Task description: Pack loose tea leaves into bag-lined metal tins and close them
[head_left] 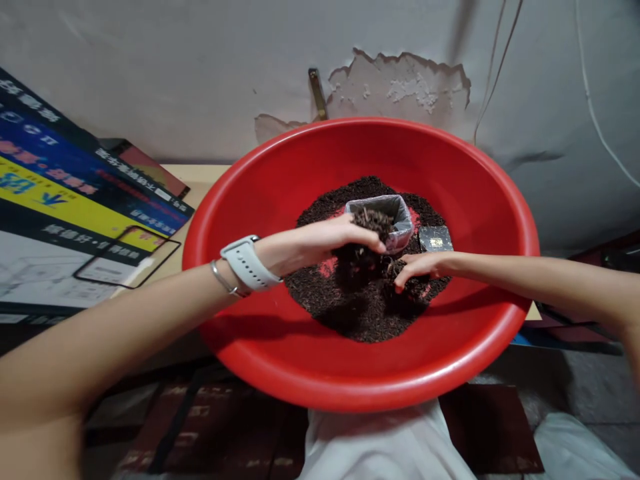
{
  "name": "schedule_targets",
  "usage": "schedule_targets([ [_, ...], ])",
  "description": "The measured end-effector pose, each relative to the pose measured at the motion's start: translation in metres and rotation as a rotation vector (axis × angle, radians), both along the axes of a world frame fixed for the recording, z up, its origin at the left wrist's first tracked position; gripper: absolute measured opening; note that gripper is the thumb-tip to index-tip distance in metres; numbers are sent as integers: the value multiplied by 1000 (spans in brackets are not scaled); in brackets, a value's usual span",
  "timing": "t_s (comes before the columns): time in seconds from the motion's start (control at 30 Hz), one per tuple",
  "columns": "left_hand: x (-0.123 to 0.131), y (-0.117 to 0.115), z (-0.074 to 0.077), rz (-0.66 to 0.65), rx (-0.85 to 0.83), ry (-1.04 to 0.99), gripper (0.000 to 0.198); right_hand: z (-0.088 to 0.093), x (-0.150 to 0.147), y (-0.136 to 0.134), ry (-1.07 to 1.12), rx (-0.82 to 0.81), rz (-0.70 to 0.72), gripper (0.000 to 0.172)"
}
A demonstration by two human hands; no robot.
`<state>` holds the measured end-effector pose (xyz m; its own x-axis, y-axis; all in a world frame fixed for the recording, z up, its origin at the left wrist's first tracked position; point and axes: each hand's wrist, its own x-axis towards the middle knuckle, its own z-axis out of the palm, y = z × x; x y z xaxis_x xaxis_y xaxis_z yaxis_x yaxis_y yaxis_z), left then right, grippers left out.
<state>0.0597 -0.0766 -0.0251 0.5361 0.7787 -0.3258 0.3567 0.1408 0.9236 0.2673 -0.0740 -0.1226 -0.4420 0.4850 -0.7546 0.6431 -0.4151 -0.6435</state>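
Note:
A wide red plastic basin (pixel 280 333) holds a spread of dark, dry, loose tea-like leaves (pixel 370 323). Near its middle stands a small square container (pixel 403 217) lined with a clear plastic bag. My left hand (pixel 347 235) is over the container's near left side, its fingers curled round a clump of the dark leaves; some leaves hang below it. Just right of that, my right hand (pixel 420 265) is low in the pile with fingers bent round more leaves, its fingertips partly hidden. A dark square lid or box (pixel 436 239) with a gold mark lies behind my right hand.
Printed cardboard boxes (pixel 75 193) stand at the left, near a thin black frame (pixel 127 257). Behind the basin is a wall (pixel 200 80) with peeling plaster and hanging cables (pixel 497 63). The basin's near rim is above my legs (pixel 385 443).

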Motion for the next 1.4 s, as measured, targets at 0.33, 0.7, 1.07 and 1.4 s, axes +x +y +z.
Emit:
schedule_targets([
  [0.33,27,65,-31,369,378,-391,33,0,-6,0,72,74,93,25],
  [0.7,20,76,-21,230,683,-251,30,0,-5,4,104,75,157,26],
  [1.07,-19,74,-4,43,909,481,22,17,-7,0,184,52,144,28],
  [1.4,-67,81,-32,223,790,655,17,88,-36,45,385,825,-282,30],
])
